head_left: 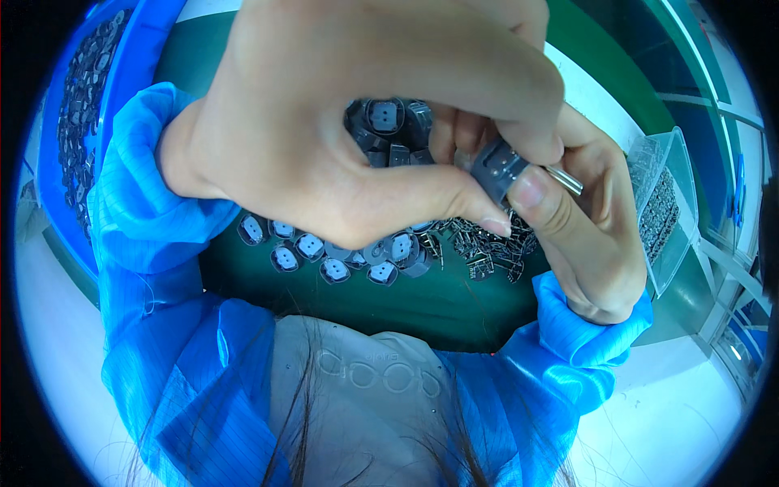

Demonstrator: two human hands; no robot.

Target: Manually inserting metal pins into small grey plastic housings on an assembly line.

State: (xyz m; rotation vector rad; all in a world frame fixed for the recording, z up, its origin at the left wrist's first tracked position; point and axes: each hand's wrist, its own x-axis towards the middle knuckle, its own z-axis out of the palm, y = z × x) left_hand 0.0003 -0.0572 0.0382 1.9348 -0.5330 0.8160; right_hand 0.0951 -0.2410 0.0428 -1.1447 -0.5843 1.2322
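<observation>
My left hand (pixel 292 154) and right hand (pixel 588 223) both pinch one gray block (pixel 497 169). Other blocks (pixel 335 270) lie below.

Head view: I look steeply down through the left fisheye. Left hand (pixel 300 105) looms large close to the lens, right hand (pixel 592 231) near too; table (pixel 406 304) farther, beneath; wearer's chest (pixel 365 422) at lower edge. Rim edges bow.

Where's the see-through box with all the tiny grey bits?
In the head view, the see-through box is over on the right side, just to the right of the right hand.
</observation>
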